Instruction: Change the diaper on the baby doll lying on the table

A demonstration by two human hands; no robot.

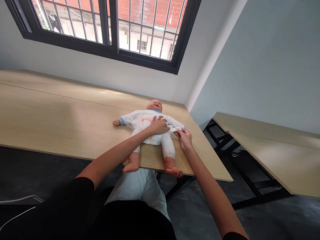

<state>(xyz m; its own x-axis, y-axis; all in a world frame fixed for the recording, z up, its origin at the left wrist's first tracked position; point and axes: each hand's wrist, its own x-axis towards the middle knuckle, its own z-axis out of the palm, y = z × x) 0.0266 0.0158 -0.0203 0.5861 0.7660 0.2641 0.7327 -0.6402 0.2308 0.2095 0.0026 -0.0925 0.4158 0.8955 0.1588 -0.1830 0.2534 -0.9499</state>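
Observation:
A baby doll (155, 106) lies on its back near the table's front edge, head toward the window and feet at the edge. It wears a white top with blue cuffs and collar, and white bottoms (167, 145). My left hand (159, 126) rests on the doll's belly with its fingers spread over the cloth. On the doll's right-hand side in view, the fingers of my right hand (184, 136) are pinched on a white strip (176, 128) that stretches sideways from the waist. The cloth beneath my left palm is hidden.
The doll lies on a long wooden table (45, 113) beneath a barred window (112, 30). A second wooden table (272, 150) with a black frame stands to the right, across a gap. A white cable (22, 200) shows at lower left.

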